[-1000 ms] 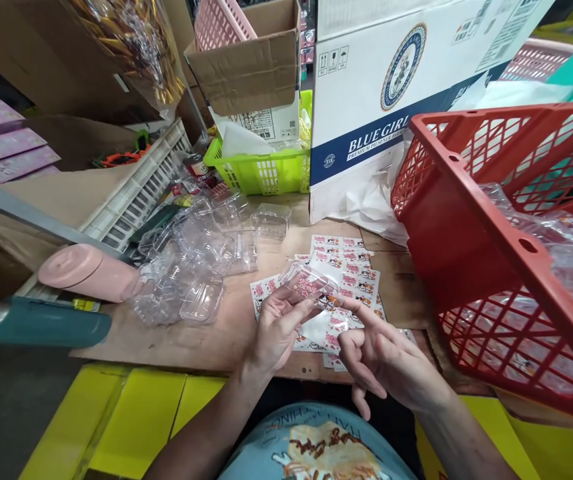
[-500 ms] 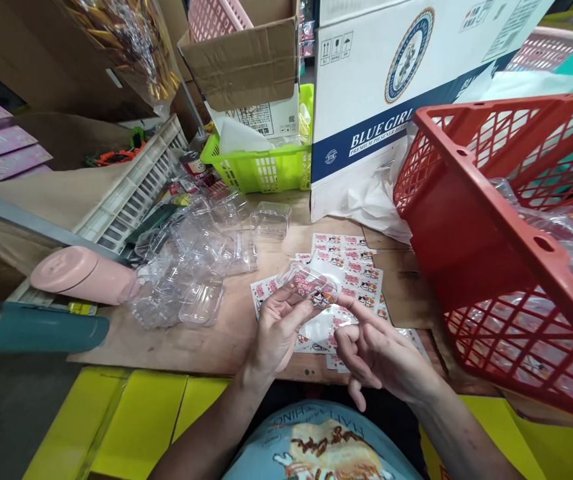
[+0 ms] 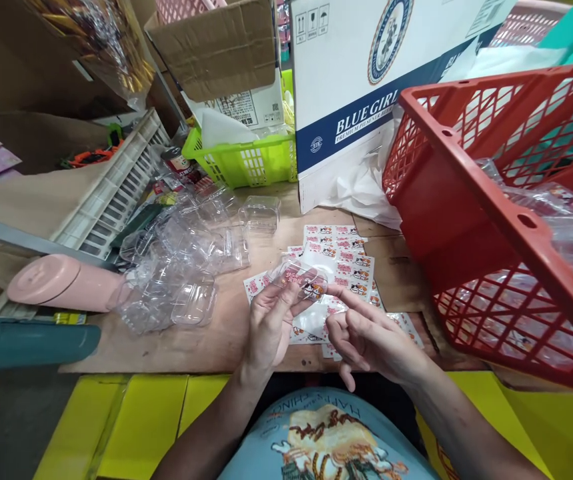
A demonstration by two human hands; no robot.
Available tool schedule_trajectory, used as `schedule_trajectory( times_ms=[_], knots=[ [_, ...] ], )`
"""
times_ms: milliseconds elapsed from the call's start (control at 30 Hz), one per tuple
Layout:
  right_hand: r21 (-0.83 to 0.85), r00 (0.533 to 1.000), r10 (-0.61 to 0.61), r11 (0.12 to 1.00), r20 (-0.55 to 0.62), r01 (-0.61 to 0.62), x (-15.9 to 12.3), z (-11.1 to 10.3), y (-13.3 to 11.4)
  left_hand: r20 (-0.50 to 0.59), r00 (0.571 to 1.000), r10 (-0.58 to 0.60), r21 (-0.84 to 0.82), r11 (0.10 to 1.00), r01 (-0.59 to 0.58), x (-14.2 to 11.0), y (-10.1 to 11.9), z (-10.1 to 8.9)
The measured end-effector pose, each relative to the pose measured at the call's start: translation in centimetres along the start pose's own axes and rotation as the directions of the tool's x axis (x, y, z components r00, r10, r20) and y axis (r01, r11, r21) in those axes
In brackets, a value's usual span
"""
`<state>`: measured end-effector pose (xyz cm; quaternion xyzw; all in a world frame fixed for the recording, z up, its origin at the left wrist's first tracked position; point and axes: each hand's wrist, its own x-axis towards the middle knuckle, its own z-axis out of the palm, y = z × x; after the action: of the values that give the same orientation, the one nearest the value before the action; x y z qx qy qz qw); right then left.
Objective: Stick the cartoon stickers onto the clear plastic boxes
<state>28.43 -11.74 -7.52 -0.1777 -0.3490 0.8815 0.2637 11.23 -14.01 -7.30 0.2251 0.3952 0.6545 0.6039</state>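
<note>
A small clear plastic box [image 3: 306, 272] with a pink-lettered cat sticker on it is held up in my left hand [image 3: 269, 330], thumb across its near face. The extended index finger of my right hand [image 3: 379, 340] reaches the right end of this box; the other fingers are loosely bent and hold nothing. Under and behind the hands lie overlapping sticker sheets [image 3: 361, 269] printed with cats and pink lettering. To the left is a heap of clear plastic boxes [image 3: 186, 233], with one more box [image 3: 260, 213] at its right edge.
A red crate [image 3: 466, 193] containing clear packages stands on the right. Behind are a white carton [image 3: 311, 107] and a lime-green basket [image 3: 246, 163]. A pink bottle [image 3: 66, 283] lies on the left beside a teal cylindrical object [image 3: 36, 343].
My left thumb has shifted up across the box, whose sticker lettering now shows more squarely. My right index finger stays at its right end. The whole view has shifted slightly.
</note>
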Motion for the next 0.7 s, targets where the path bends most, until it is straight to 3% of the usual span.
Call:
schedule_trajectory(
  times_ms=[100, 167, 233, 300, 367, 433, 500, 567, 633, 700],
  knots=[
    [-0.171, 0.997, 0.019, 0.985, -0.072, -0.031, -0.2, 0.6, -0.1, -0.084, 0.995, 0.048, -0.003, 0.999, -0.049, 0.2, -0.4, 0.2],
    [-0.459, 0.975, -0.055, 0.887, -0.216, -0.051, -0.3, 1.2, 0.2, -0.141, 0.987, 0.078, -0.002, 0.997, -0.079, 0.3, -0.7, 0.3],
    [-0.796, 0.896, -0.304, 0.599, -0.324, -0.085, -0.4, 1.8, 0.9, -0.196, 0.975, 0.108, -0.001, 0.994, -0.110, 0.4, -0.8, 0.2],
    [-0.971, 0.824, -0.527, 0.214, -0.209, -0.110, -0.2, 2.3, 1.8, -0.225, 0.965, 0.138, 0.010, 0.990, -0.140, 0.6, -0.8, 0.2],
    [-0.993, 0.845, -0.533, -0.072, -0.040, -0.092, 0.1, 2.3, 2.7, -0.228, 0.960, 0.165, 0.025, 0.986, -0.163, 0.6, -0.7, 0.2],
    [-0.967, 0.882, -0.472, -0.226, 0.001, -0.120, 0.6, 1.9, 3.0, -0.224, 0.960, 0.169, 0.004, 0.985, -0.172, 0.5, -0.5, 0.2],
    [-0.932, 0.852, -0.520, -0.275, -0.060, -0.234, 1.1, 1.4, 2.7, -0.225, 0.963, 0.151, -0.046, 0.985, -0.165, 0.1, -0.2, 0.3],
    [-0.932, 0.779, -0.623, -0.238, -0.070, -0.273, 1.5, 1.1, 1.9, -0.209, 0.973, 0.095, -0.090, 0.989, -0.116, -0.6, 0.2, 0.6],
    [-0.979, 0.738, -0.674, -0.150, 0.001, -0.135, 1.4, 1.6, 0.8, -0.148, 0.989, 0.029, -0.085, 0.996, -0.042, -1.7, 0.6, 0.9],
    [-0.996, 0.711, -0.698, -0.073, 0.091, 0.056, 0.2, 2.6, -0.6, -0.003, 1.000, -0.011, -0.024, 1.000, 0.011, -2.3, 1.1, 1.3]
  ],
)
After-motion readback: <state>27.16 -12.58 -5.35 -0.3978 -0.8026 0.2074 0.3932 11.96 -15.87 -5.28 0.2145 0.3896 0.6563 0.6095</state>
